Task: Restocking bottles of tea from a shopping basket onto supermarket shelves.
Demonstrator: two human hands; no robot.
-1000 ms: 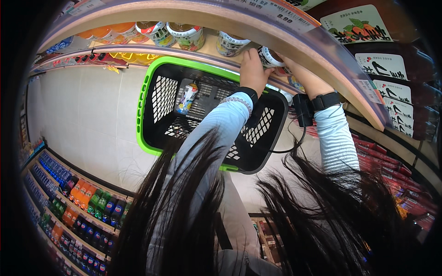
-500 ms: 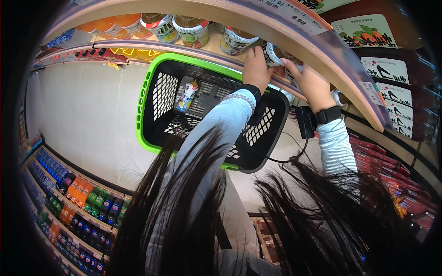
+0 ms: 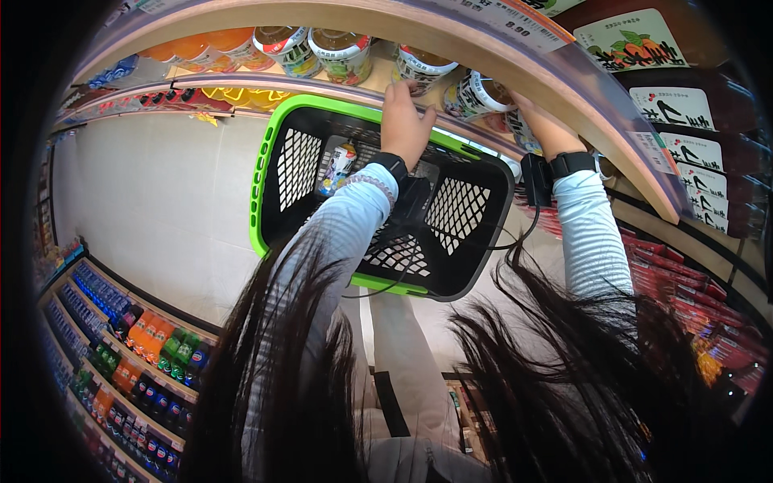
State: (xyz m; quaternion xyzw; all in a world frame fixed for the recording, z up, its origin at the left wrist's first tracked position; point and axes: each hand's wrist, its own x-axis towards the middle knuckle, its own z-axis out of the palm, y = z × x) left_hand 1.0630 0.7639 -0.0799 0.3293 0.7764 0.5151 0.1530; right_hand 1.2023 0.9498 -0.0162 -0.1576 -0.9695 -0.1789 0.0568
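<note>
My left hand (image 3: 405, 125) is at the front edge of a lower shelf, thumb apart from its fingers. Its fingertips reach the base of a bottle of brown drink with a white label (image 3: 422, 71); whether they press on it I cannot make out. My right hand (image 3: 543, 127) reaches beneath the upper shelf board. Beside its fingers stands a similar labelled bottle (image 3: 477, 95), slightly tilted; that hand's fingertips are largely hidden. Below my hands is a black shopping basket with a green rim (image 3: 259, 181). A small bottle with a colourful label (image 3: 339, 167) lies inside it.
The curved upper shelf board (image 3: 451, 32) overhangs my hands. More labelled bottles (image 3: 341, 58) line the shelf leftward. Dark bottles with white labels (image 3: 672, 109) stand at the right, above red packages (image 3: 672, 278). Soft drink shelves (image 3: 137, 362) are at lower left. Long hair hangs across the view.
My left hand has moved left, away from the right-hand bottle to the neighbouring one. My right hand has gone further under the upper board. That right-hand bottle now shows more fully.
</note>
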